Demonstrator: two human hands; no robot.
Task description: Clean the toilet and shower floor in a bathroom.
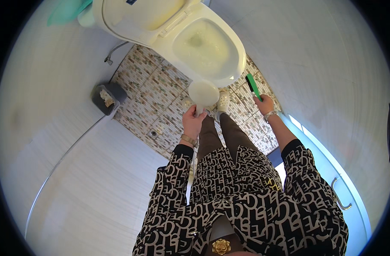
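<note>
My left hand is closed around the short handle of a white round-headed tool, held just in front of the toilet bowl's near rim. Whether its head is a scoop or a shower head I cannot tell. Off to the right, my right hand grips the end of a green brush with dark bristles, its head pointing away from me beside the toilet. The white toilet stands ahead with its lid raised and the seat ring not clearly separate. Cloudy, pale water shows inside the bowl.
A grey bin with crumpled paper stands by the left wall, near a metal wall valve. A round drain sits in the patterned tile floor. Behind on the right is a pale blue door with a metal handle.
</note>
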